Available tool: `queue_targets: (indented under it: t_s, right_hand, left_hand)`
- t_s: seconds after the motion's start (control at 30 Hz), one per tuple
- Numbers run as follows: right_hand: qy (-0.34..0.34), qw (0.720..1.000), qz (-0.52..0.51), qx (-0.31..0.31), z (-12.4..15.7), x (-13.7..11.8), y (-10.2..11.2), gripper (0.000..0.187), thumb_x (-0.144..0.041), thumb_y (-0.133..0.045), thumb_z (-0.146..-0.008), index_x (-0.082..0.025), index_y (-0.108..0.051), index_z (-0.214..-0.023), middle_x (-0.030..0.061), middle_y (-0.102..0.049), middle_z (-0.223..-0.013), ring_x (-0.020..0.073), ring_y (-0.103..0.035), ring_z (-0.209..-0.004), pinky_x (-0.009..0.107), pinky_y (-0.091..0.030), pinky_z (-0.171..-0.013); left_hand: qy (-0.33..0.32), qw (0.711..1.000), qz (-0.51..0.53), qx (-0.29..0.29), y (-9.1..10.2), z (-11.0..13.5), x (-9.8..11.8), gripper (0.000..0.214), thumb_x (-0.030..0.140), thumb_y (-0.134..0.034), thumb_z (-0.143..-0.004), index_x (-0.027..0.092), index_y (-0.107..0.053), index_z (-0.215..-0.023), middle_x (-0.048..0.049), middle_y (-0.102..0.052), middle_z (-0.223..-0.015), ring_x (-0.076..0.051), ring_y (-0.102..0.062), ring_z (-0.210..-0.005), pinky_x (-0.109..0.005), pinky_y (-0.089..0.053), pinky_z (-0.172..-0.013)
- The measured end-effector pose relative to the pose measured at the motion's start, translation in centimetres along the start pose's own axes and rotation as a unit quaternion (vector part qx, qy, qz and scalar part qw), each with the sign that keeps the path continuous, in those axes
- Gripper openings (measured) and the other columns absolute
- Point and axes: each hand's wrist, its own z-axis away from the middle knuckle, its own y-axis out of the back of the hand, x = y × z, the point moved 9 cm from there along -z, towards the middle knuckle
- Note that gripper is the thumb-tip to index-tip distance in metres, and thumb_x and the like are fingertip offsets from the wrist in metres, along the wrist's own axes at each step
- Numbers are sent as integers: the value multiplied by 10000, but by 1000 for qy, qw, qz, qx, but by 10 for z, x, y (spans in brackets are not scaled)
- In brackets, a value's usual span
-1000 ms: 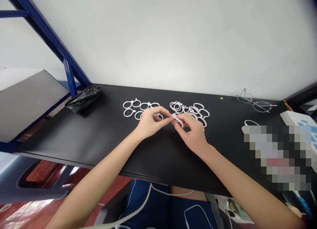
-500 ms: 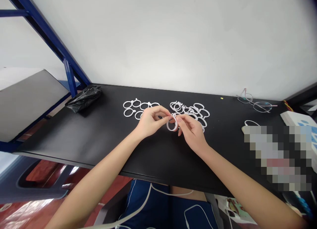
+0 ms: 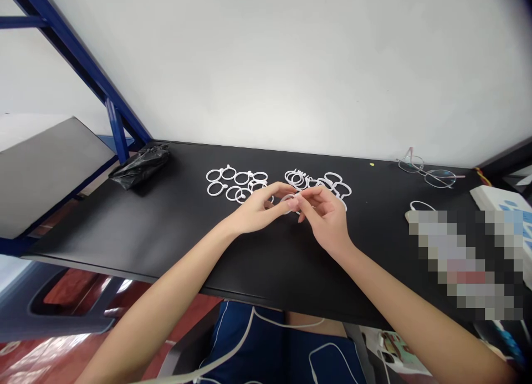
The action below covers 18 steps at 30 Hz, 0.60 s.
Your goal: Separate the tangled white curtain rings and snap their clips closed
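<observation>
My left hand (image 3: 257, 213) and my right hand (image 3: 326, 215) meet over the middle of the black table (image 3: 174, 234). Both pinch one white plastic ring (image 3: 290, 200) between their fingertips, held low and nearly flat. Behind the left hand lies a group of several white rings (image 3: 235, 183) spread flat. Behind the right hand sits a second, looser heap of white rings (image 3: 320, 183), partly hidden by my fingers.
A crumpled black plastic bag (image 3: 141, 165) lies at the table's far left corner. A pair of thin-framed glasses (image 3: 432, 173) rests at the far right near the wall. A white box (image 3: 502, 201) and a blurred patch are at the right edge. A blue metal frame (image 3: 116, 129) stands on the left.
The ring stood upright between my fingertips half a second ago; now it is tipped flatter and lower. My left hand has slid slightly right and uncovered more of the left group of rings.
</observation>
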Motion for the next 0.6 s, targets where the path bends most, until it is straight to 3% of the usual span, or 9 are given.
queue_targets:
  t_s: [0.17,0.3,0.43,0.6]
  right_hand:
    - [6,1000,9,11,-1,-4,2,214,-388,-696,-844,-198,-599,-822,0,-663,-744,108,-609,-559,228,-501,-471]
    - [21,997,67,-26,1,-5,-2,311,-438,-537,-948,-201,-539,-747,-40,-539,-565,86,-489,-459,233,-413,-452]
    - [26,993,95,-68,5,-1,-9,390,-456,-434,-992,-210,-458,-690,-68,-373,-519,75,-335,-440,243,-304,-437]
    - [4,992,70,-105,8,5,-20,409,-490,-419,-990,-211,-443,-692,-65,-342,-550,79,-307,-460,248,-276,-433]
  left_hand:
    - [39,998,22,-35,-8,1,-9,422,495,-598,-882,159,-591,-1137,-33,-632,-866,-99,-590,-623,-195,-498,-485]
    - [26,998,14,-46,-9,2,-5,381,492,-479,-948,138,-608,-998,-2,-610,-771,-50,-522,-483,-186,-443,-467]
    - [27,998,-3,-49,-10,3,-4,432,510,-418,-969,135,-605,-862,30,-535,-662,-43,-465,-455,-194,-406,-483]
    - [27,999,25,3,-5,3,-8,502,536,-331,-982,147,-593,-804,67,-334,-533,-70,-360,-448,-209,-387,-474]
